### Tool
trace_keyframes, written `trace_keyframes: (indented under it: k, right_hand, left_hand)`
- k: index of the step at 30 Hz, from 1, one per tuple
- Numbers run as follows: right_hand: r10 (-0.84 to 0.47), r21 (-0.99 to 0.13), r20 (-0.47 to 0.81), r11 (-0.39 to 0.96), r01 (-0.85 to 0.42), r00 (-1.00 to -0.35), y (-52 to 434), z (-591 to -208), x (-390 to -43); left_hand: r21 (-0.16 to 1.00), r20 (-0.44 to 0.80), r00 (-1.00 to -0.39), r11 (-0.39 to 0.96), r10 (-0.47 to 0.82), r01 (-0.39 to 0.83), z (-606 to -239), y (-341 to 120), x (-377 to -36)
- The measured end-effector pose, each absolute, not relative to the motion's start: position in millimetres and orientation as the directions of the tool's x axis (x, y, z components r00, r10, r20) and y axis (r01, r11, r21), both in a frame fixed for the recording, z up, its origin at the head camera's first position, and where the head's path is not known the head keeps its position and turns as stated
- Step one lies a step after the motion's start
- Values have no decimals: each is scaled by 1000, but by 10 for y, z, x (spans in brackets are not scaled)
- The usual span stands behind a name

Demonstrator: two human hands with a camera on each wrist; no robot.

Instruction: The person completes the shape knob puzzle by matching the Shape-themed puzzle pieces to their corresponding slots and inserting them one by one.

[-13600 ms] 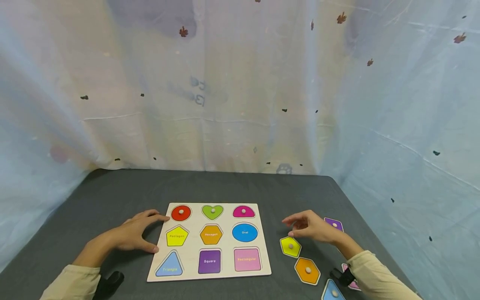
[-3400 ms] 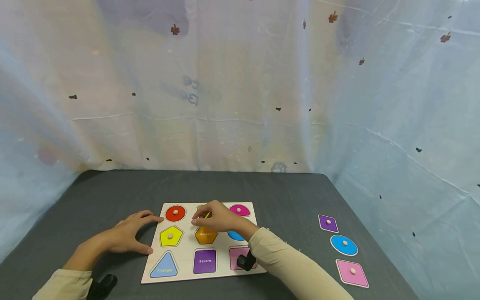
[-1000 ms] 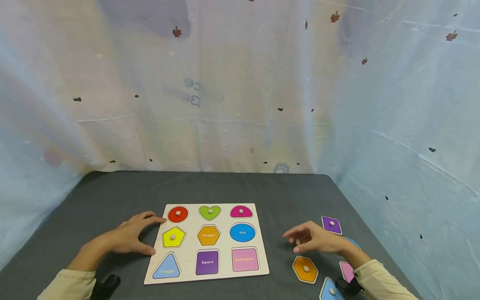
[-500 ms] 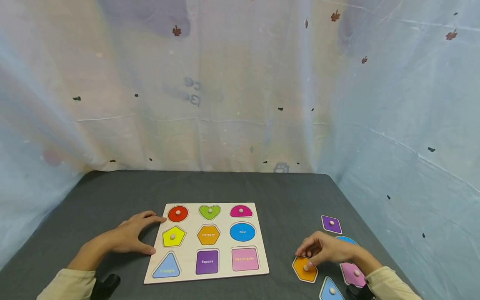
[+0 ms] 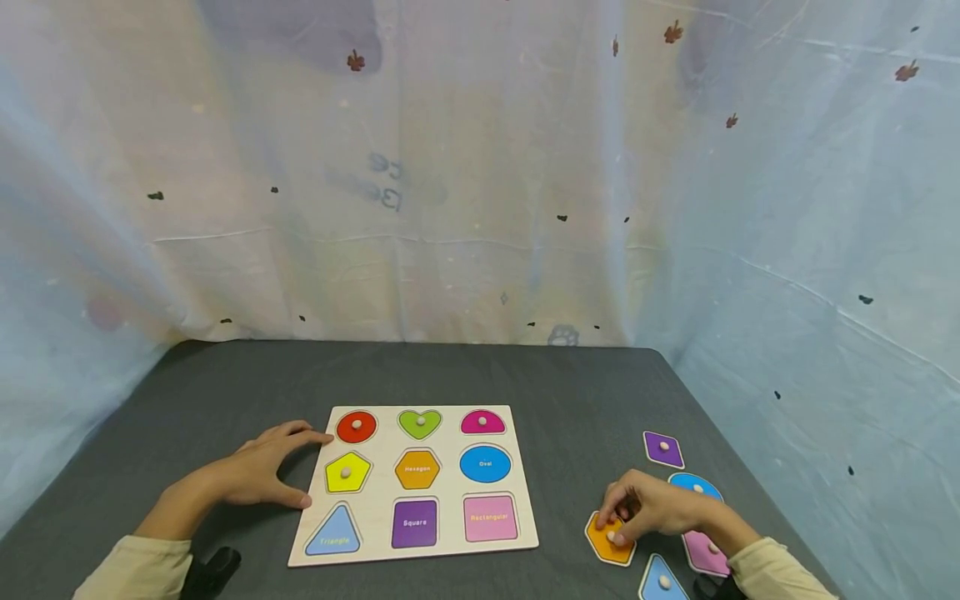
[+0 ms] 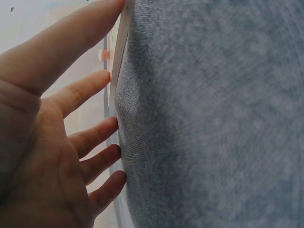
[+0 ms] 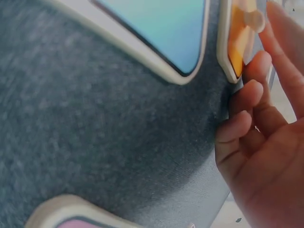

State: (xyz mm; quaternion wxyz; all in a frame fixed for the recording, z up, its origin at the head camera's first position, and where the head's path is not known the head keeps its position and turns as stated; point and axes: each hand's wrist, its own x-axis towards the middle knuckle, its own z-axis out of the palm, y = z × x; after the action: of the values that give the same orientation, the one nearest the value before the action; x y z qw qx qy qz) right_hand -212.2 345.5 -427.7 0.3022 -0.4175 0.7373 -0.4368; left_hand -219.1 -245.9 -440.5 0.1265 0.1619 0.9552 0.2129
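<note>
A wooden puzzle board (image 5: 450,492) lies on the grey cloth with a red circle (image 5: 356,426), green heart (image 5: 420,424), pink semicircle (image 5: 482,422) and yellow pentagon (image 5: 347,472) set in it. My left hand (image 5: 270,471) rests flat on the cloth, fingers straight against the board's left edge (image 6: 118,61). Right of the board, my right hand (image 5: 637,510) curls over the orange hexagon piece (image 5: 603,546) and pinches its knob. In the right wrist view the fingertips (image 7: 259,61) sit beside the orange hexagon piece (image 7: 235,42).
Loose pieces lie around the right hand: a purple square (image 5: 664,449), a blue oval (image 5: 697,485), a pink rectangle (image 5: 708,554) and a blue triangle (image 5: 662,581). Pale curtains close off the table's back and right side.
My right hand came down and toward me from above the cloth onto the orange hexagon, and its fingers closed at the knob. The left hand and board stayed put.
</note>
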Motion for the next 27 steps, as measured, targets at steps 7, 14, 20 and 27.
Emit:
trace_keyframes:
  k: [7,14,20,27]
  right_hand:
    - [-871,-886,-84,287,-363,-484,3440,-4268,-2103]
    - [-861,-884,-94,304,-356,-500,3432,-4260,-2085]
    - [-851,-869,-79,314,-383,-519,3416,-4266,-2080]
    - [-846,-868,-24,283,-409,-533,3436,-4290,-2119]
  left_hand:
    - [449,-183,-914,858,362,250,-4375,-2447,-2195]
    - [452,-182,-915,857,361,248,-4383,-2447,-2191]
    - [451,-178,-915,856,363,252,-4389,-2454,-2194]
    - [452,-179,-918,858,353,242,-4424,-2461,-2203]
